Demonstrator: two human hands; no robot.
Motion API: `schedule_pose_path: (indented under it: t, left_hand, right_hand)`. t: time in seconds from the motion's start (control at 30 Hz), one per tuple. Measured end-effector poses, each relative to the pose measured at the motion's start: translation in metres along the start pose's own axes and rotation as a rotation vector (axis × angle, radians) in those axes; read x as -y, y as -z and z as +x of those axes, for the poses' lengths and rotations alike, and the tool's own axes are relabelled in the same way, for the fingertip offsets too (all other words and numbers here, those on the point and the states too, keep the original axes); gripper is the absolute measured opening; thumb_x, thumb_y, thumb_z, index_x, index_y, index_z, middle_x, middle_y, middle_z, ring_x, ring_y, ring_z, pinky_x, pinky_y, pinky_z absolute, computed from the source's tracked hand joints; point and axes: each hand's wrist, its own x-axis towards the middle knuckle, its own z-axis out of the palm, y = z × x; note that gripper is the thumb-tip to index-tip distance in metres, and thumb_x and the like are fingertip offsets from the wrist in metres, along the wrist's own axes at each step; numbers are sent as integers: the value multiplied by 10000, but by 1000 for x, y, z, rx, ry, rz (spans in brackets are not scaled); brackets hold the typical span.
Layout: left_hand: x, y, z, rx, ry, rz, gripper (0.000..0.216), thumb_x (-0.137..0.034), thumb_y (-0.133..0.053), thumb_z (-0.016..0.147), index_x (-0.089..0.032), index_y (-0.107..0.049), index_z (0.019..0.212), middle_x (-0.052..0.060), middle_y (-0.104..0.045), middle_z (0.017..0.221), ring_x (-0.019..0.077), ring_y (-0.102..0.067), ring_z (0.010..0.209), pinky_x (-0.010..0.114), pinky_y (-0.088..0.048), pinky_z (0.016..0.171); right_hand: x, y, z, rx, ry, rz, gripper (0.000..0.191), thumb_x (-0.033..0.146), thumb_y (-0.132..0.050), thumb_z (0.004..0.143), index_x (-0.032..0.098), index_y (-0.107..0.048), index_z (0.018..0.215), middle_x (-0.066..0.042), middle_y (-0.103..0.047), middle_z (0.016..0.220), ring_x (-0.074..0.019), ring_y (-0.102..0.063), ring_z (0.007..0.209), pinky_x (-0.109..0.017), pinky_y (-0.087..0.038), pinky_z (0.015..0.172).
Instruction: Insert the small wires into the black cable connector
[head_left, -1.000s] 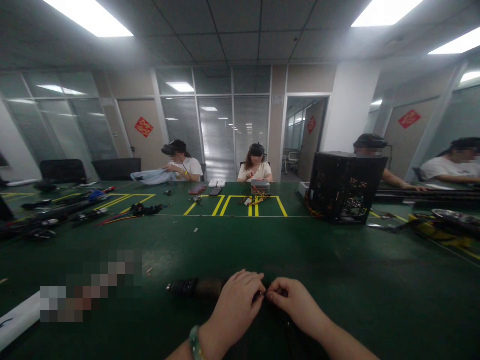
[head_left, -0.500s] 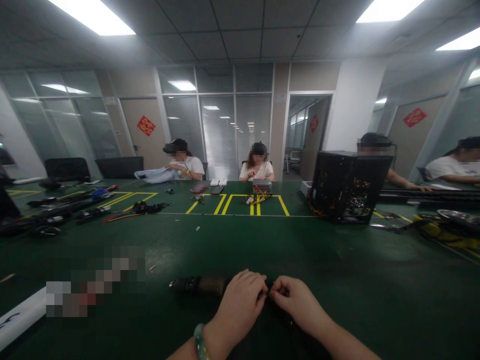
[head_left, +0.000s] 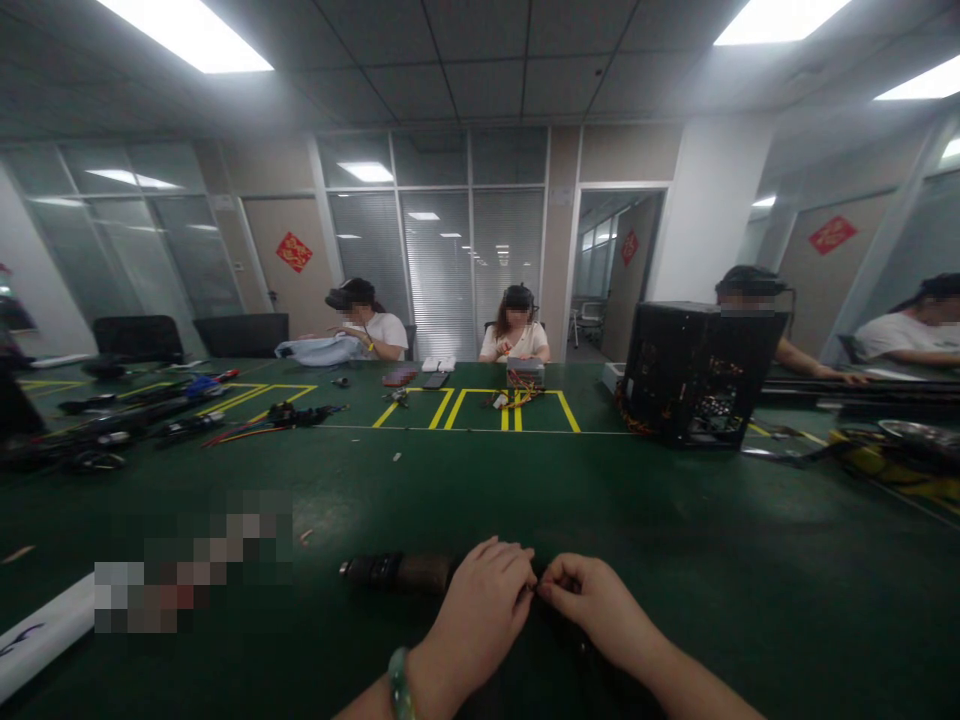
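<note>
My left hand [head_left: 480, 605] and my right hand [head_left: 592, 600] meet fingertip to fingertip at the near edge of the green table [head_left: 480, 490]. Both are closed in a pinch on a small dark thing between them that I cannot make out. A dark cylindrical object [head_left: 397, 571] lies on the table and runs left from under my left hand. A green bead bracelet [head_left: 399, 682] is on my left wrist. Dark material lies under my hands at the bottom edge.
A black open computer case [head_left: 694, 372] stands at the right. Cables and dark tools [head_left: 150, 420] lie at the left, a white object [head_left: 41, 630] at the near left. Yellow tape boxes [head_left: 480, 408] mark the middle. Several people sit at the far and right sides.
My hands keep their pinch in nearly the same spot. The view has shifted slightly.
</note>
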Motion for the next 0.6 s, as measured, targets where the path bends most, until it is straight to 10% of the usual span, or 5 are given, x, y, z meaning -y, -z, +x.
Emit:
schedule_pose_path:
  t: [0.6]
  left_hand:
    - [1,6,0,26,72,-82,163,-134,-618,839,-255,-578,941,-36,-611,1191,172,-538,1127,432,-317,1093]
  right_hand:
    - [0,1,-1,5,-22,-14,147,297,-610,838,172,-679,803,1,-658,726,-139,-581,646,-205,-397,565]
